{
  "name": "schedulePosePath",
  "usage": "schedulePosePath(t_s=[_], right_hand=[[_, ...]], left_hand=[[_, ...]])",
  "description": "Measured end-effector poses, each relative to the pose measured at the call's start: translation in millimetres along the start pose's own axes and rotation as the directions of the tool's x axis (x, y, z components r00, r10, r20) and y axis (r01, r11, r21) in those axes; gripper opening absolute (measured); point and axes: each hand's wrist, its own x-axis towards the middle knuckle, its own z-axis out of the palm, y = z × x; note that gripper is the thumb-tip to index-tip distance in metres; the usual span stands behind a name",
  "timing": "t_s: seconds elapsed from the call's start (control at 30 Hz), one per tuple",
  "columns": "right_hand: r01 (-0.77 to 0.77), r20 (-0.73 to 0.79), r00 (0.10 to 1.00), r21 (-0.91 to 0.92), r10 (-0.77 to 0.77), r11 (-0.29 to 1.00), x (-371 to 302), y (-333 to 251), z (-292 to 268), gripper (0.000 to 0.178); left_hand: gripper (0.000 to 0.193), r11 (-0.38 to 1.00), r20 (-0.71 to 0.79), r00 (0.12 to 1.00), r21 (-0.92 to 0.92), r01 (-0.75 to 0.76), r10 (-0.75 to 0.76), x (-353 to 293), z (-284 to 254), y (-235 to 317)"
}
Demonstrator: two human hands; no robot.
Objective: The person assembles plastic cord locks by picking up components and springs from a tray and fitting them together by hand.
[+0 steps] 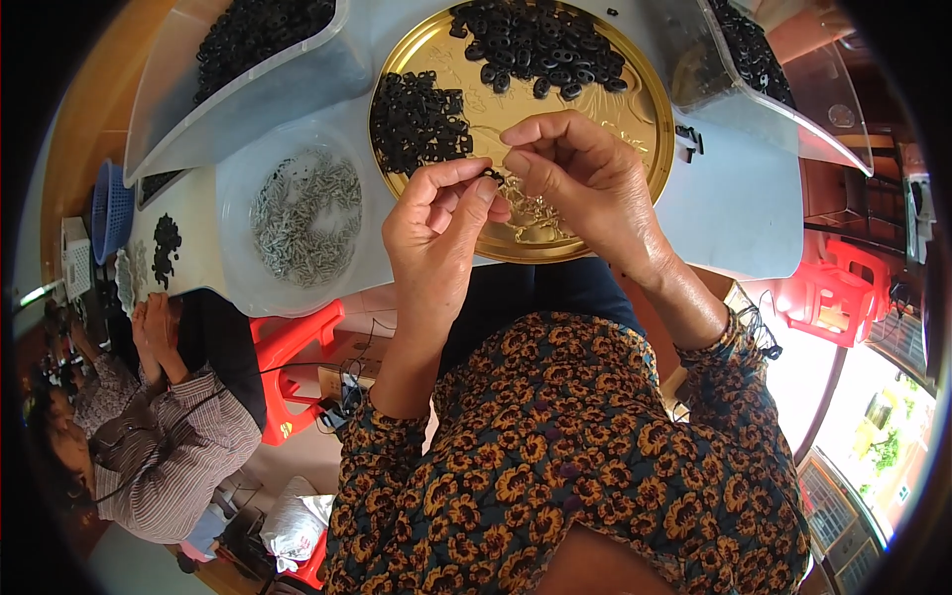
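Observation:
Over the near part of a round gold tray (650,188), my left hand (436,223) pinches a small black piece (493,177) between thumb and index finger. My right hand (600,193) is close beside it, thumb and index finger brought together; whatever they hold is too small to make out. On the tray lie a heap of small black blocky pieces (421,124) at the left and a heap of black oval pieces with holes (545,50) at the far side. Small thin gold-coloured metal parts (535,220) are scattered beneath my hands.
A translucent bowl of small silver metal pins (307,213) stands left of the tray. Clear bins (253,104) with black pieces flank the far side. A co-worker's hands (157,327) are at the left, near a small black pile (166,250). Red stools (293,372) stand below the table.

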Motion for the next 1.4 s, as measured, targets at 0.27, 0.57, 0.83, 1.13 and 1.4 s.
schedulePosePath(t_s=[0.27, 0.57, 0.83, 1.13, 1.4], right_hand=[[0.016, 0.03, 0.999, -0.076, -0.014, 0.997, -1.3, 4.1, 0.0, 0.018], [0.118, 0.014, 0.993, -0.212, -0.118, 0.97, -4.5, 9.6, 4.5, 0.02], [0.103, 0.035, 0.995, -0.223, -0.097, 0.969, -1.2, 11.2, -7.9, 0.019], [0.263, 0.123, 0.964, -0.34, -0.234, 0.903, 0.4, 7.7, -8.2, 0.019], [0.246, 0.034, 0.968, -0.293, -0.247, 0.924, -2.4, 12.3, 3.4, 0.024]], left_hand=[[0.017, 1.0, 0.002, 1.0, 0.011, -0.025, 0.025, -0.2, 3.2, 1.4], [0.013, 1.0, -0.051, 0.998, 0.021, -0.022, 0.023, 3.2, 6.3, -8.9], [0.014, 1.0, 0.046, 0.999, 0.004, 0.013, -0.013, 5.5, 1.6, 0.1], [0.013, 1.0, 0.048, 0.999, 0.023, 0.001, -0.002, 3.4, 2.4, 2.8], [0.013, 0.989, 0.026, 0.992, 0.088, -0.122, 0.12, 4.8, 1.5, -5.6]])
